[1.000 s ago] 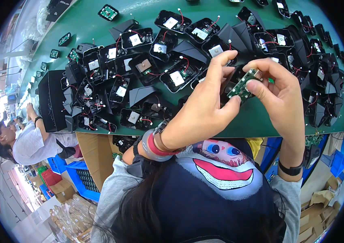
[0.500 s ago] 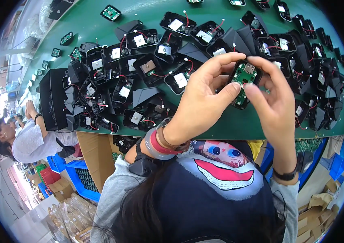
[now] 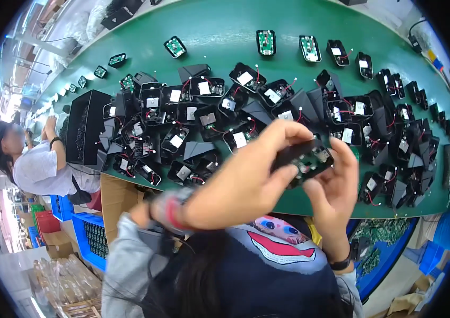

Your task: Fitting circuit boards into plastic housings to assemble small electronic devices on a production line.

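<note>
My left hand (image 3: 254,177) grips a black plastic housing (image 3: 283,161) with a green circuit board (image 3: 309,163) set in it. The housing is tilted above the near part of the table, the left thumb on its near edge. Around its right end, my right hand (image 3: 336,193) has thumb and fingers apart; whether a fingertip touches the housing is unclear. Behind both hands lie many similar black housings (image 3: 203,86) with white blocks and red wires, among dark wedge-shaped covers (image 3: 199,150). The left forearm is smeared by motion.
The green table (image 3: 225,45) holds a far row of housings with boards (image 3: 265,42). A black box (image 3: 80,127) of small dark parts stands at left, near another person (image 3: 36,167). Blue trays (image 3: 89,241) and a blue bin of circuit boards (image 3: 381,249) sit below the table edge.
The head view has shifted, showing more of the far table. The housing has tipped from nearly upright to slanted, and my right thumb has come away from its board.
</note>
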{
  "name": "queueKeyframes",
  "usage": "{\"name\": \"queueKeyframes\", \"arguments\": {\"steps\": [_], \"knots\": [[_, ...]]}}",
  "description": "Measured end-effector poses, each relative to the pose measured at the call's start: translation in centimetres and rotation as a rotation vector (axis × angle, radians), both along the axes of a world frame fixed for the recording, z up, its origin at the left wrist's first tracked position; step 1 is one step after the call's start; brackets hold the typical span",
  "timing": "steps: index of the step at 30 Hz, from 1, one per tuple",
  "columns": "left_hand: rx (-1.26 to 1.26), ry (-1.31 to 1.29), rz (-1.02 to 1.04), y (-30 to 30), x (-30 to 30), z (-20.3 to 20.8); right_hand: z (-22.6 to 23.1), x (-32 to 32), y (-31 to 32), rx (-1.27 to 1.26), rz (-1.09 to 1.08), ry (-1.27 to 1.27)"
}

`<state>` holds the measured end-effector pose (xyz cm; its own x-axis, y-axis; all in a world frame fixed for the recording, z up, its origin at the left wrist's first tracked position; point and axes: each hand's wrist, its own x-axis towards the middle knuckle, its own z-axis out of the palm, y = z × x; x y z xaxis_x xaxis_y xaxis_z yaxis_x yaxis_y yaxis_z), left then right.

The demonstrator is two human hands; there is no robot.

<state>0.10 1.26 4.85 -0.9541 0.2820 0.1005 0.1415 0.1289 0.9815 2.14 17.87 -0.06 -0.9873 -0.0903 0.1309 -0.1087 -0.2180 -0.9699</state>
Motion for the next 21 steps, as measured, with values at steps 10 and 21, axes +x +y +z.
{"name": "queueKeyframes", "arguments": {"steps": [10, 21], "knots": [[-1.341, -0.059, -0.267, -14.1, -27.1, -3.0, 1.8, 1.3, 2.5, 0.568, 0.014, 0.148], [-1.112, 0.433, -0.579, -6.2, -29.1, -5.1, 3.2, 1.5, 4.8, 0.723, -0.192, 0.193]]}}
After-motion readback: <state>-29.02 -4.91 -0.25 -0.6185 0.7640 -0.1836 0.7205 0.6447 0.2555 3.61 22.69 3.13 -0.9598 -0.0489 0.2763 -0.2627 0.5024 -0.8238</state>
